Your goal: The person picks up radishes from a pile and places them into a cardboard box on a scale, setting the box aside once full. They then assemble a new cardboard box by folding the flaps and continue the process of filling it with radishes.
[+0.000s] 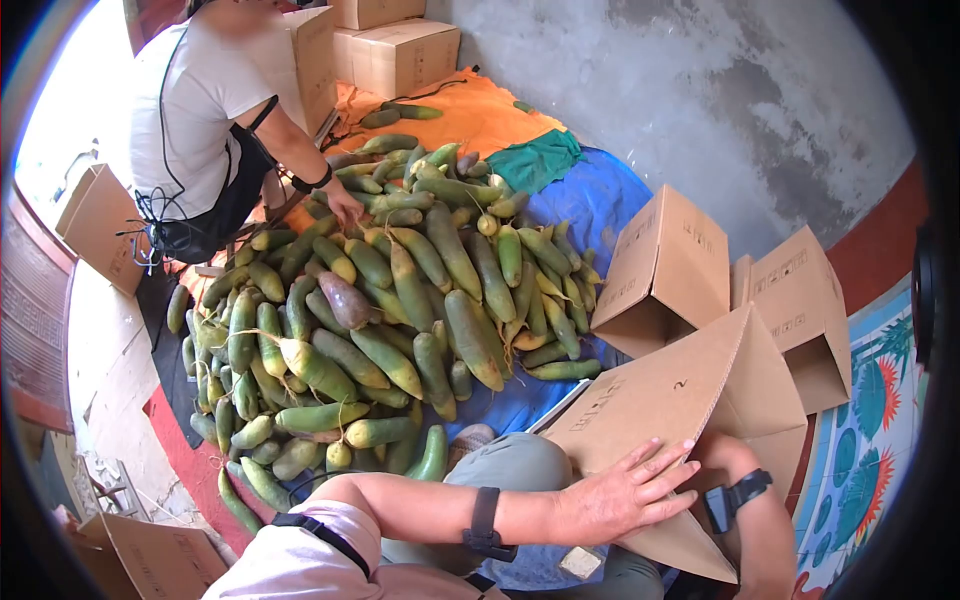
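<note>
My left hand [628, 492] lies with fingers stretched out on the near edge of an open cardboard box [640, 410], which tilts beside my knee. My right hand [727, 455] reaches in at the box's open side. Cardboard hides its fingers, so what it touches or holds does not show. Close to the box, a large heap of long green radishes [410, 285] is spread over blue and orange sheets. Below my left hand, a small pale block-like item [580, 562] lies near my leg.
A co-worker [195, 130] sits at the heap's far left, one hand on the radishes. Two more cardboard boxes [665, 265] [800, 305] stand at the right by the grey wall [680, 90]. Other boxes [405, 55] are stacked at the back. A patterned mat [865, 450] borders the right side.
</note>
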Tool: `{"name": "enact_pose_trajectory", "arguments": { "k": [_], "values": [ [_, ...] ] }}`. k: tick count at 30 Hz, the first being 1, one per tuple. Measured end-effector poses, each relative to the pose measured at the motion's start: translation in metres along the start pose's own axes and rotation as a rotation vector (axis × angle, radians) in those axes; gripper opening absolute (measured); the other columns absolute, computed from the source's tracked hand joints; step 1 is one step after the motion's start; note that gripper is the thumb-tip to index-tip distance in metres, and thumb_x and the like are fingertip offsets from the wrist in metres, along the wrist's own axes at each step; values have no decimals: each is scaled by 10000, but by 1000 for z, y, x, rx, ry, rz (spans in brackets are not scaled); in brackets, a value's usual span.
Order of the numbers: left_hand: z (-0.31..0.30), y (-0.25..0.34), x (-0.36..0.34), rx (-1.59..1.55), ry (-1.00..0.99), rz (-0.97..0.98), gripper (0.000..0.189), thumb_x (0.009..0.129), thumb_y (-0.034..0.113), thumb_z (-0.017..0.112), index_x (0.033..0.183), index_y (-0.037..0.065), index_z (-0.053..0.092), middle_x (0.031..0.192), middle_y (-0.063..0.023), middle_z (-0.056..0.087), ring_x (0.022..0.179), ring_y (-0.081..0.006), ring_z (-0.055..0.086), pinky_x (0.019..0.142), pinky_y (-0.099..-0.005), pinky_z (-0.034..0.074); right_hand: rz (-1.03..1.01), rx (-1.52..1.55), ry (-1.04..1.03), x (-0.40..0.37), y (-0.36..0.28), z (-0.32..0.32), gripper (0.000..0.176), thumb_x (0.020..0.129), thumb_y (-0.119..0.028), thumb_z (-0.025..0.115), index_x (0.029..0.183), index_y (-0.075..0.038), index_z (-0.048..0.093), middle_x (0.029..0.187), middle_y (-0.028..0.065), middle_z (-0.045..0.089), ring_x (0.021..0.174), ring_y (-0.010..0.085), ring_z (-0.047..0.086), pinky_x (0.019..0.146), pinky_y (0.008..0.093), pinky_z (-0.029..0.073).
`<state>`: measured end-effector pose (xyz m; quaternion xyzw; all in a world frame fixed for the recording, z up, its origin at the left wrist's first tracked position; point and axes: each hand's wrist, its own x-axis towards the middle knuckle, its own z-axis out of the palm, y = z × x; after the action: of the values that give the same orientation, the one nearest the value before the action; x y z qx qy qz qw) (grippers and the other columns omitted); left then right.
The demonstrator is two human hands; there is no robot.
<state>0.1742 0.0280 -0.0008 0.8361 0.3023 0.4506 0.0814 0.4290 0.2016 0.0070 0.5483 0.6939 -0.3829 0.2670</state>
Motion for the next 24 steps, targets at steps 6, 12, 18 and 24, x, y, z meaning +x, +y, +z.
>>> {"name": "enact_pose_trajectory", "arguments": {
  "k": [6,12,18,24],
  "values": [
    [3,-2,4,38,-21,-3,678,690,144,684,1309,97,413,1426,-190,306,1368,-413,227,1064,-572,297,-64,-167,177,-112,-81,-20,266,838,-72,566,1089,14,592,954,169,653,824,270,631,761,349,494],
    [-7,2,4,-66,38,-42,730,720,125,692,1379,113,377,1454,-196,273,1366,-390,246,1073,-543,293,-339,-289,824,-205,-99,65,280,800,-114,592,1045,22,590,1014,204,587,894,379,574,779,424,462],
    [-41,-19,-29,-82,236,-186,726,698,16,645,1373,97,388,1407,-229,328,1281,-424,358,1052,-475,339,-143,-439,1146,-264,-77,130,327,895,-164,547,1177,0,571,1205,195,562,1117,369,527,954,434,423],
    [-56,-98,-134,209,135,-553,578,668,32,650,1222,27,487,1224,-213,499,1150,-395,475,980,-453,409,-42,-428,1260,-256,-2,212,285,924,-212,530,1110,-13,613,1105,176,607,1025,354,567,908,435,446]
  ]
}}
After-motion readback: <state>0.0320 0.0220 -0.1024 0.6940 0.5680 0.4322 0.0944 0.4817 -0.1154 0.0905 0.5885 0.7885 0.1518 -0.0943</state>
